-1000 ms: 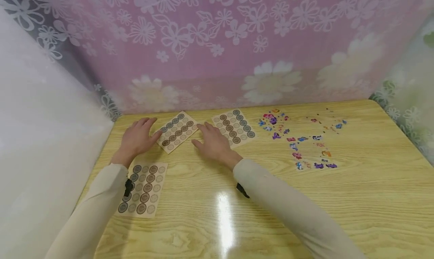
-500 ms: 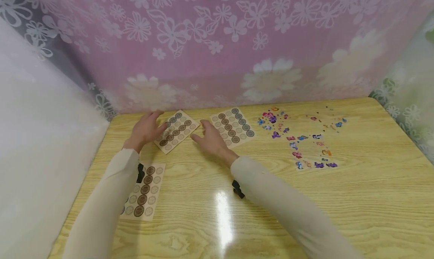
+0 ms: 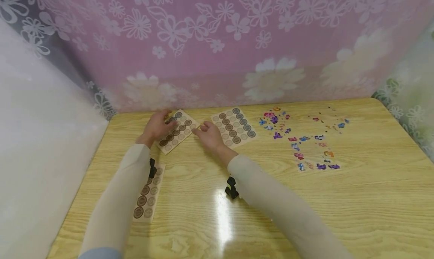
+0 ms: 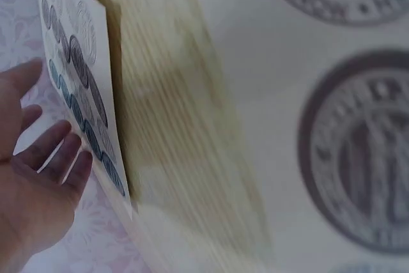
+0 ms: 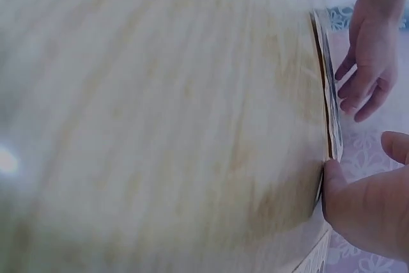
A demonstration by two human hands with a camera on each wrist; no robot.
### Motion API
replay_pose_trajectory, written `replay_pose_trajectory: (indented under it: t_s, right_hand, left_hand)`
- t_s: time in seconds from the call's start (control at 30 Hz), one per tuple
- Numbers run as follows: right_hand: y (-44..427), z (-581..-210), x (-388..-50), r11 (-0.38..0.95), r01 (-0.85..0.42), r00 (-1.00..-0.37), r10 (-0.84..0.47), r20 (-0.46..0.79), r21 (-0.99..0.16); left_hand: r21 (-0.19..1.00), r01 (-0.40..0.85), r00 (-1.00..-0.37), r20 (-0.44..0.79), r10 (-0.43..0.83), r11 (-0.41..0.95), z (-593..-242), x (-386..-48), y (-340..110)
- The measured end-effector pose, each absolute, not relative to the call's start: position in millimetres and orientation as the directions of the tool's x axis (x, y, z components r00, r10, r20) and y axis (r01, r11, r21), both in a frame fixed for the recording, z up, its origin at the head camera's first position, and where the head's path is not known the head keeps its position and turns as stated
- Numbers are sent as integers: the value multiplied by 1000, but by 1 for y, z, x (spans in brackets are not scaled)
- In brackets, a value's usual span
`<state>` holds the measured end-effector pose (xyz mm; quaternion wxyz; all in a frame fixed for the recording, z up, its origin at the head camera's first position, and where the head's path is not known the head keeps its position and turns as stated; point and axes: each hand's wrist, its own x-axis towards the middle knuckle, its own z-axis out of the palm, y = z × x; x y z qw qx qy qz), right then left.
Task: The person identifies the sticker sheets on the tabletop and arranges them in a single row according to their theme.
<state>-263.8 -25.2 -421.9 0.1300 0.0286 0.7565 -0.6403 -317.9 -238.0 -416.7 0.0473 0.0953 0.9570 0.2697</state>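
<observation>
A tan sheet of round brown, blue and pale seals [image 3: 179, 132] lies tilted near the table's back edge. Over its left side is my left hand [image 3: 156, 126], fingers spread and relaxed; the left wrist view shows that hand [image 4: 35, 206] beside the sheet [image 4: 80, 65], gripping nothing. My right hand [image 3: 211, 138] is at the sheet's right corner, thumb extended and index finger bent. In the right wrist view, the right thumb [image 5: 348, 199] touches the sheet's edge [image 5: 331, 119], with a finger apart from it.
A second seal sheet [image 3: 234, 127] lies just right of my right hand. Another [image 3: 149, 198] sits partly under my left forearm. Colourful small stickers [image 3: 274, 119] are scattered at right, some around a square outline [image 3: 320, 166]. A pink floral curtain [image 3: 210, 74] hangs behind the table.
My left hand has moved right, over the tilted sheet's left side. My right thumb and index finger have come closer together at its right corner.
</observation>
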Motion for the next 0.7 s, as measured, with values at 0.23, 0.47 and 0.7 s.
replay_pose_trajectory:
  t_s: [0.23,0.47,0.7]
  right_hand:
    - [-22,-422,-270,138,225,-957,-152,-246,-964]
    - [-26,-421,-271,244,184,-967,-127,-220,-952]
    - [-27,-423,-279,273,180,-973,-94,-213,-945]
  left_hand:
    - [457,151,-981,-41,191,876,-419,-324,-230]
    - [446,170,-967,-98,236,879,-413,-332,-227]
    - [480,123,-950,-197,243,869,-412,-341,-226]
